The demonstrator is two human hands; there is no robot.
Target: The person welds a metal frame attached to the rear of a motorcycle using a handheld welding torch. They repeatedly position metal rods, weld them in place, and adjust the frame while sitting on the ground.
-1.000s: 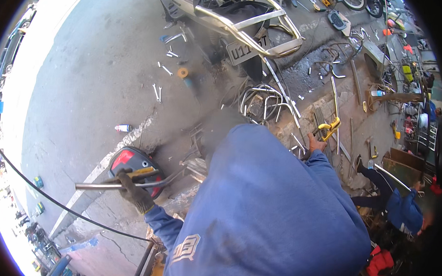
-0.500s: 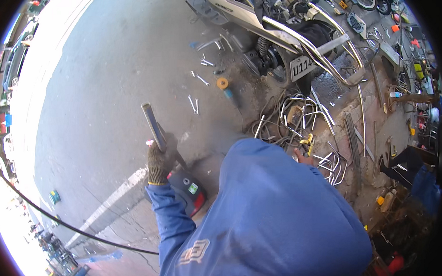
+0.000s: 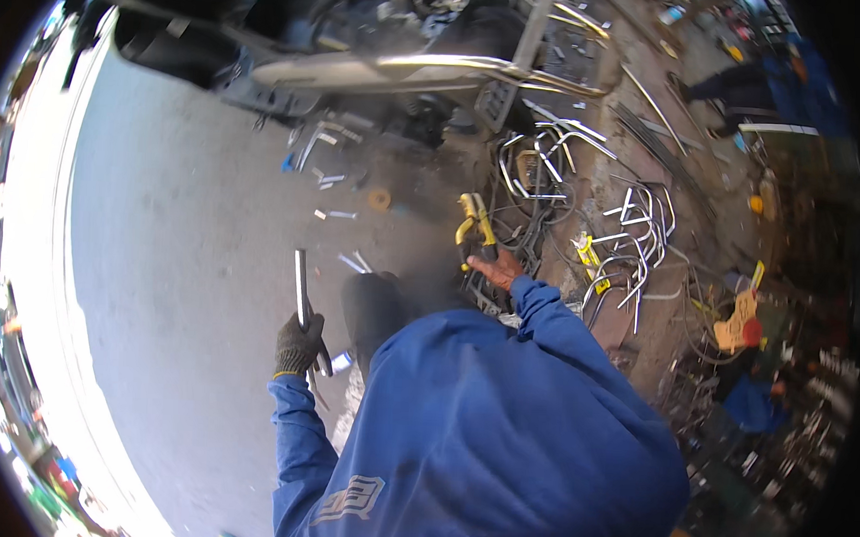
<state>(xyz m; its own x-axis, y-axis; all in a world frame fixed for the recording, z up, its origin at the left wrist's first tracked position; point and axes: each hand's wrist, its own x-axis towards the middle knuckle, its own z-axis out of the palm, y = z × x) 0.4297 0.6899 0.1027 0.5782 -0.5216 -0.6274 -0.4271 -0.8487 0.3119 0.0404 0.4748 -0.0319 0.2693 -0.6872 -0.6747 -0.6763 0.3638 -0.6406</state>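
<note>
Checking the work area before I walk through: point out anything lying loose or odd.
Short metal offcuts lie scattered on the pavement, and bent chrome tubes sit tangled on the ground. The left hand is gloved and grips a metal rod; the right hand is bare.

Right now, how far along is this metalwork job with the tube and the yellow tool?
Already done, it seems: many bent chrome tubes lie piled on the ground, with short cut-off metal pieces scattered on the concrete. In hand: the gloved left hand grips a straight grey metal tube, and the bare right hand reaches to a yellow-handled tool. Left: that tube is unbent.
</note>
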